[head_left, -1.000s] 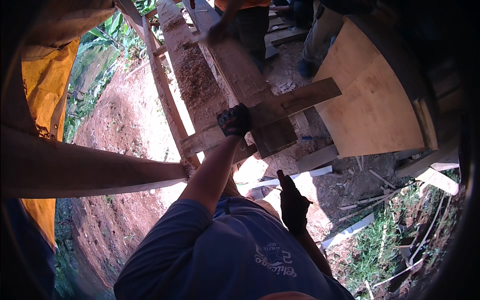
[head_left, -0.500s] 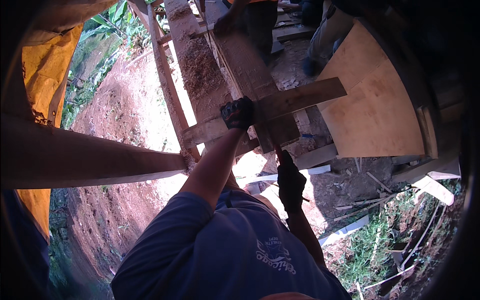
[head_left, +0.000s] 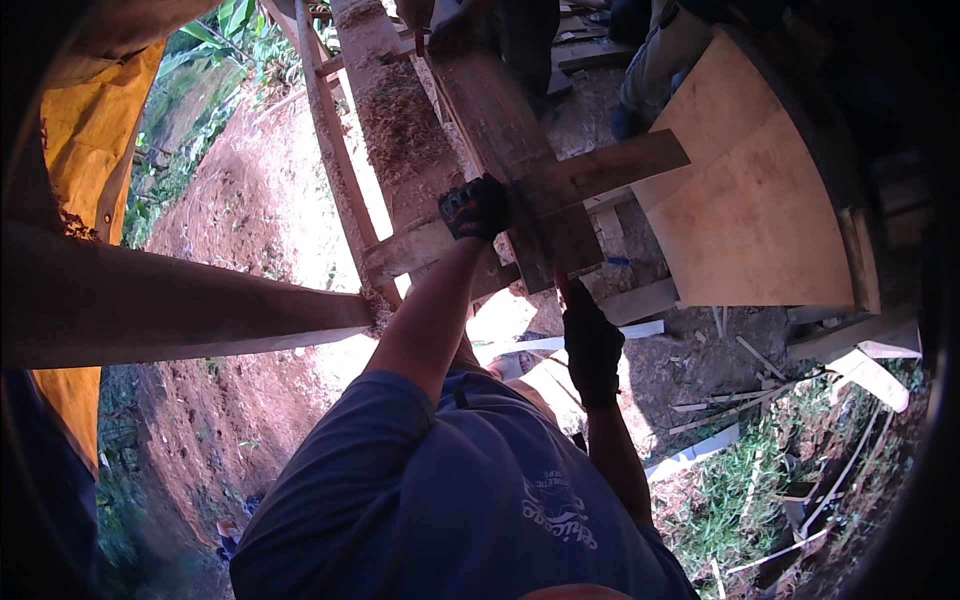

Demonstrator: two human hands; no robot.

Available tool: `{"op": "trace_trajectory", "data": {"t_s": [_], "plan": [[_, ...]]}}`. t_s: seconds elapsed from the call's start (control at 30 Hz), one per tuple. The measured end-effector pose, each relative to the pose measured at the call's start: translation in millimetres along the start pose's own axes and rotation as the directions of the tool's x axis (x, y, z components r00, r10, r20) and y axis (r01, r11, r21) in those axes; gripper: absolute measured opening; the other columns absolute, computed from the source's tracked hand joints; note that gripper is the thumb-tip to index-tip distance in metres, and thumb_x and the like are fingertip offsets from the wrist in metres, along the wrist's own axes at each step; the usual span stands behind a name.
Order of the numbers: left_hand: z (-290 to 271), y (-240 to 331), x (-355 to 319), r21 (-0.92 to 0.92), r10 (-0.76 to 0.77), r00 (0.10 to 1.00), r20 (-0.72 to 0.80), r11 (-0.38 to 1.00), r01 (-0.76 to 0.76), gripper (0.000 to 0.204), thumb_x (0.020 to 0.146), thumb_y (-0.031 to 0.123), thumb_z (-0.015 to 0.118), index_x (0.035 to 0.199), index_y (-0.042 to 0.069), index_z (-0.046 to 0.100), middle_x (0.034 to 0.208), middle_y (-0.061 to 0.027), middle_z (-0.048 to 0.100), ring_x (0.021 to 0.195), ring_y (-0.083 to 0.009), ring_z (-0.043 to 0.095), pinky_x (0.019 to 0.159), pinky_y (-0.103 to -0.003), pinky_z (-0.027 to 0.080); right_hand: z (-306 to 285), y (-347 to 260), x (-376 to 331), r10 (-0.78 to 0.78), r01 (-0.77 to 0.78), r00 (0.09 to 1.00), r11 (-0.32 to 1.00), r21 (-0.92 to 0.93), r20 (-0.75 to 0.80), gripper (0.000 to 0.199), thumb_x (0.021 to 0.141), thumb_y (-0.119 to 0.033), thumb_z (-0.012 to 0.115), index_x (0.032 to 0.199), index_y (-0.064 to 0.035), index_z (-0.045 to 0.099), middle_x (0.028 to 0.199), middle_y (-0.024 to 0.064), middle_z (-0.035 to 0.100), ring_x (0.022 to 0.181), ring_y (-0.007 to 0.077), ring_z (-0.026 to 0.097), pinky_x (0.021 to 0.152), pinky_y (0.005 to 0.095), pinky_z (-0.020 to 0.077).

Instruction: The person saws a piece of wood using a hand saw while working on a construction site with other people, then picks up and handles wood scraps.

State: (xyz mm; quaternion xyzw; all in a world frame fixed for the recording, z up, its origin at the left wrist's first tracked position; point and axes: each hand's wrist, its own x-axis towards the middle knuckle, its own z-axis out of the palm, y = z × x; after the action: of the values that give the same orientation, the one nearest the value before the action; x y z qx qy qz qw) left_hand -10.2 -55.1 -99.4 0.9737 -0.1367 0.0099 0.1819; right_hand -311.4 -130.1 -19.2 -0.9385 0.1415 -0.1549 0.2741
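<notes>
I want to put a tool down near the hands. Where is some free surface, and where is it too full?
Free: the pale plywood sheet, right of the crossing boards, is bare. Crowded: where the left hand grips the cross board on the long plank; the right hand is just below. The log carries sawdust.

strong sunlight falls on the red soil slope (head_left: 250,230) and blows out a white patch near the frame centre. the picture rim is black and heavily shaded. straight planks bend toward the edges. the blue shirt (head_left: 450,490) sits in soft shadow, slightly blurred.
</notes>
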Motion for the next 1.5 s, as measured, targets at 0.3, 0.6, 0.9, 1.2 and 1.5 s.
{"op": "trace_trajectory", "data": {"t_s": [0.3,0.6,0.9,1.2,1.5], "plan": [[0.4,-27.9,-8.9,0.047,0.079,0.989,-0.123,0.996,-0.074,0.046,0.102,0.037,0.044,0.079,0.012,0.075,0.081,-0.0155,0.075,0.082,-0.0375,0.071,0.082,-0.055,0.048,-10.1,-46.1,-15.8,0.112,-0.123,0.987,0.988,0.093,0.111,0.052,0.09,-0.002,0.064,0.142,-0.0076,0.061,0.129,0.0135,0.072,0.071,0.0206,0.07,0.062,0.0308,0.0545],[-5.0,-21.6,0.5,0.148,0.064,0.995,-0.081,0.988,-0.051,0.04,0.1,0.033,0.047,0.077,0.014,0.074,0.081,-0.0133,0.075,0.082,-0.0371,0.073,0.075,-0.054,0.053,-25.2,-23.5,-24.7,0.055,-0.056,0.998,0.996,0.069,0.013,0.051,0.093,-0.002,0.061,0.143,-0.0094,0.059,0.136,0.0067,0.069,0.105,0.018,0.075,0.072,0.0274,0.0579],[-7.9,-24.7,1.4,0.128,0.125,0.988,-0.087,0.985,-0.113,0.029,0.096,0.03,0.052,0.081,0.016,0.073,0.084,-0.0131,0.075,0.079,-0.0361,0.073,0.073,-0.055,0.053,21.6,-3.8,32.1,-0.011,0.014,0.999,0.996,0.089,-0.038,0.038,0.098,-0.009,0.062,0.135,-0.0061,0.065,0.13,0.0157,0.07,0.078,0.0281,0.072,0.066,0.0347,0.0555],[-10.8,-28.8,1.8,0.136,0.036,0.996,-0.08,0.99,-0.025,0.027,0.094,0.029,0.055,0.08,0.016,0.074,0.082,-0.0147,0.075,0.08,-0.0369,0.074,0.071,-0.053,0.054,-33.3,-19.6,-35.3,0.084,-0.084,0.99,0.996,-0.003,0.11,0.049,0.093,-0.006,0.062,0.142,-0.0098,0.061,0.14,0.01,0.067,0.074,0.0201,0.073,0.061,0.0332,0.0541],[-7.5,-24.5,5.3,0.105,0.077,0.996,-0.053,0.992,-0.071,0.028,0.094,0.031,0.054,0.084,0.016,0.077,0.087,-0.0159,0.076,0.082,-0.0368,0.074,0.073,-0.054,0.054,34.2,1.2,34.1,-0.034,0.038,0.998,0.996,0.08,-0.059,0.04,0.096,-0.01,0.064,0.136,-0.0089,0.064,0.127,0.0141,0.072,0.07,0.029,0.072,0.061,0.0373,0.0549]]}}
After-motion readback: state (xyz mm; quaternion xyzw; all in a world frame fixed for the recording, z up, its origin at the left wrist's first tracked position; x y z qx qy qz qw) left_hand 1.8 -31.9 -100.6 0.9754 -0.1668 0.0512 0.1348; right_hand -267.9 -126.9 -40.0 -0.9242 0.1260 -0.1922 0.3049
